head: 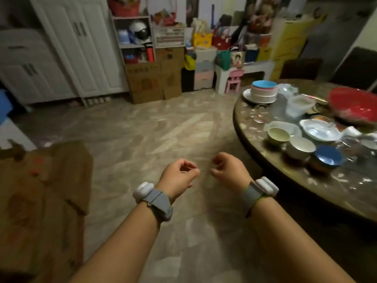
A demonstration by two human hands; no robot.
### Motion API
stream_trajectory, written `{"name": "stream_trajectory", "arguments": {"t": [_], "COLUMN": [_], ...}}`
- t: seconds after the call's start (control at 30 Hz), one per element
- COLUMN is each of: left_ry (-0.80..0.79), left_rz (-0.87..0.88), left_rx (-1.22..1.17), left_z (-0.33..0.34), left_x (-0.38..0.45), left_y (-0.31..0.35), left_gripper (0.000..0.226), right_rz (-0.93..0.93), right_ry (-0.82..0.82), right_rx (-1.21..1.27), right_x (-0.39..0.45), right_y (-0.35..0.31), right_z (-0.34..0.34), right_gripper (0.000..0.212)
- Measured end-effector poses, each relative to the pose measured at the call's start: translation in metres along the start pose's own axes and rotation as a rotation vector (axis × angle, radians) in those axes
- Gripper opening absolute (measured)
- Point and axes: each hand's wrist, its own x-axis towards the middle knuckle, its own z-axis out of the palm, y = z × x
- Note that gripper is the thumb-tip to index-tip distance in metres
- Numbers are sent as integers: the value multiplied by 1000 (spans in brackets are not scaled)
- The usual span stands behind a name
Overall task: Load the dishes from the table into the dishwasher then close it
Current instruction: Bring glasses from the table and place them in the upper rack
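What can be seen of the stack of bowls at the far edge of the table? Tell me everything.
The stack of bowls stands upright on a white plate near the round table's far left rim. The lower bowls look white and smooth, like plastic or ceramic; above them is a pink rim, and the top bowl is blue inside. Nothing touches it but the plate; clear plastic lies just to its right.

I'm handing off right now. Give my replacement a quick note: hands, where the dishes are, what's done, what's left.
Left hand and right hand: both empty, fingers loosely curled, held over the floor.
Dishes sit on the round table to the right: stack of bowls at the far edge, green bowl, white bowl and blue bowl nearer.
Dishwasher: not in view.
Done: nothing visibly loaded.
Left: carry the dishes over, load, close.
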Motion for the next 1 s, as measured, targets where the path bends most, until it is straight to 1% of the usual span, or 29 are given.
{"name": "stream_trajectory", "arguments": {"t": [0.13,0.2,0.27,0.3,0.33,0.37,0.43,0.53,0.63,0.73,0.77,0.8,0.9,0.93,1.0], "left_ry": [-166,-247,-367,-414,-412,-448,-552,-635,-718,-808,-818,-811,-855,-857,-867], "left_rz": [62,120,174,206,225,237,240,264,259,258,265,280,285,276,288], "left_rx": [46,112,155,170,181,185,206,253,269,296,311,328,311,309,326], "left_z": [80,115,159,180,188,206,255,318,385,453,478,481,559,563,602], "left_x": [72,108,148,166,171,182,219,253,269,266,264,263,250,251,245], "left_y": [54,82,108,118,123,132,151,174,180,182,183,184,189,189,194], "left_gripper": [6,8,10,11,13,15,18,18,15,11,10,10,10,10,10], "right_rz": [130,195,249,271,277,305,370,454,552,597,600,593,635,634,646], "right_ry": [189,275,361,379,375,396,462,530,549,597,612,614,635,639,642], "right_rx": [91,93,89,90,82,78,78,96,96,128,137,139,150,149,151], "right_x": [33,53,77,87,90,95,113,125,122,110,105,107,87,87,75], "right_y": [72,103,137,151,153,163,195,239,284,334,351,356,417,423,454], "right_z": [-79,-111,-142,-157,-163,-174,-202,-233,-256,-279,-291,-293,-336,-341,-367], "right_gripper": [27,27,26,25,26,25,22,21,22,21,20,19,18,18,19]}}
